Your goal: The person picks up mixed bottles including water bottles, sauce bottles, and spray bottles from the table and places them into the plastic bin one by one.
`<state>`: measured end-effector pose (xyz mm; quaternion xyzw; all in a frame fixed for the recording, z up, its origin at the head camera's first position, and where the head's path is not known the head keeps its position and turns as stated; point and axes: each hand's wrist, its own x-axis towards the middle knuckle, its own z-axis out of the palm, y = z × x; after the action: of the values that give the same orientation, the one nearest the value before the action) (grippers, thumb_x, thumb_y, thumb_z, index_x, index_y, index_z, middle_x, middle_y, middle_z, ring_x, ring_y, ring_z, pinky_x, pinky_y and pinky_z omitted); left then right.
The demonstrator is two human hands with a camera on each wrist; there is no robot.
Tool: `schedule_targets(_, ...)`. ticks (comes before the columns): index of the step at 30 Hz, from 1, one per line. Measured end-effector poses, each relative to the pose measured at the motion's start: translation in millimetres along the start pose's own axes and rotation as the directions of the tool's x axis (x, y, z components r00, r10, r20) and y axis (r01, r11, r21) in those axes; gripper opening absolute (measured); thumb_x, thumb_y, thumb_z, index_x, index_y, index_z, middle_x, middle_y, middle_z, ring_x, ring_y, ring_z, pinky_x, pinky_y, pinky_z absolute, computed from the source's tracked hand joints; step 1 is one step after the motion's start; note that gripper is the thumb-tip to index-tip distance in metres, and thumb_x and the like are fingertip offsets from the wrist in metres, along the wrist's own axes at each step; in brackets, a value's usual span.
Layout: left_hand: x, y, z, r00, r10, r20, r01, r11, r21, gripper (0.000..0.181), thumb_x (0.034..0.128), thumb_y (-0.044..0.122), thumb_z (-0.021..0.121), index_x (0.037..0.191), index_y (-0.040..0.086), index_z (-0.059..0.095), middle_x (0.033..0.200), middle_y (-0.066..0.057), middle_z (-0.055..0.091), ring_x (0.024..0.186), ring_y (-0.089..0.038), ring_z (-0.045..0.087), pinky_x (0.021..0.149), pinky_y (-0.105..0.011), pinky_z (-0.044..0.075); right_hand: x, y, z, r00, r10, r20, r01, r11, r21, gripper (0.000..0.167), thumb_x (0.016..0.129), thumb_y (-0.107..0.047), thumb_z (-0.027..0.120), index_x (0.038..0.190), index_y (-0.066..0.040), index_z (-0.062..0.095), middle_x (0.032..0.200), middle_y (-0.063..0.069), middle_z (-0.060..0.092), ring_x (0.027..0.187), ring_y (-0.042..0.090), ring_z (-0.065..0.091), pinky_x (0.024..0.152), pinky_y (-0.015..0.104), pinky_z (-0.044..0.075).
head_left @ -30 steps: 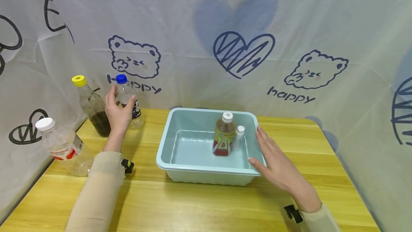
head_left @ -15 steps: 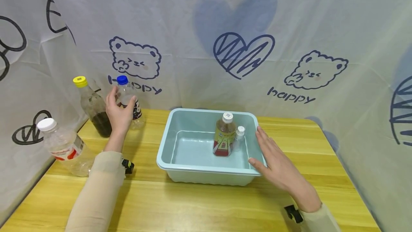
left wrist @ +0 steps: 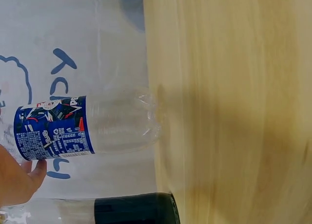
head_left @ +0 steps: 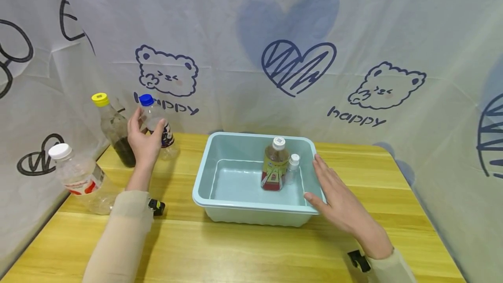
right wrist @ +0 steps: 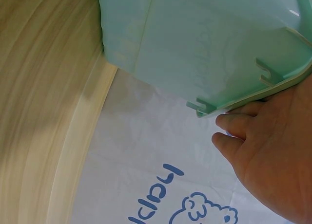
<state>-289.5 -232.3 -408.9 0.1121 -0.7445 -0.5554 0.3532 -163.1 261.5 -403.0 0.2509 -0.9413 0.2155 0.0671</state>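
At back left, the left hand [head_left: 144, 142] grips a seemingly empty blue-capped bottle [left wrist: 80, 126], likely light and squeezable, best held mid-body. The right hand [head_left: 339, 198], fingers straight, touches the tub [head_left: 255, 205].

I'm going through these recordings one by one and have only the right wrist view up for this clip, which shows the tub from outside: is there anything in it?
Observer: Yes. The head view shows two white-capped bottles standing in the right part of the tub: a larger bottle with a yellow-green label and a small clear bottle.
Operator: Good. My view stops there, so what is going on to the left of the tub?
Observer: The left grip holds the blue-capped bottle, with the thumb on one side and fingers on the other.
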Motion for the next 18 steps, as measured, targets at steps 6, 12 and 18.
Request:
schedule_targets(6, -6.7, 7.6, -2.3, 1.0, 0.013, -0.021, -0.014, 0.999, -0.052, 0.072, 0.0948, 0.021, 0.078, 0.157, 0.015, 0.044, 0.156, -0.001, 0.046, 0.142, -0.018, 0.046, 0.117, -0.033, 0.042, -0.3, -0.2, -0.2, 1.0, 0.004, 0.001, -0.004, 1.0, -0.004, 0.084, 0.107, -0.046, 0.053, 0.165, -0.001, 0.013, 0.174, 0.009, 0.003, 0.159, 0.035, 0.013, 0.126, 0.058, 0.02)
schedule_targets(12, -12.9, 15.5, -1.6, 0.999, 0.035, -0.042, -0.038, 0.995, -0.088, 0.071, 0.0948, 0.018, 0.078, 0.157, 0.016, 0.045, 0.155, 0.001, 0.046, 0.142, -0.016, 0.046, 0.118, -0.032, 0.04, -0.3, -0.6, -0.7, 1.0, 0.012, 0.002, -0.012, 1.0, -0.001, 0.084, 0.107, -0.046, 0.052, 0.166, -0.002, 0.012, 0.174, 0.008, 0.002, 0.159, 0.035, 0.012, 0.126, 0.057, 0.019)
schedule_targets(18, -21.5, 24.5, -1.5, 0.995, 0.071, -0.066, -0.079, 0.987, -0.143, 0.071, 0.0929, 0.012, 0.079, 0.156, 0.014, 0.046, 0.153, -0.002, 0.048, 0.141, -0.017, 0.047, 0.117, -0.032, 0.041, -0.3, -0.9, -0.4, 1.0, 0.008, 0.003, -0.008, 1.0, -0.002, 0.083, 0.107, -0.046, 0.053, 0.165, -0.001, 0.013, 0.174, 0.009, 0.003, 0.159, 0.035, 0.013, 0.127, 0.056, 0.019)
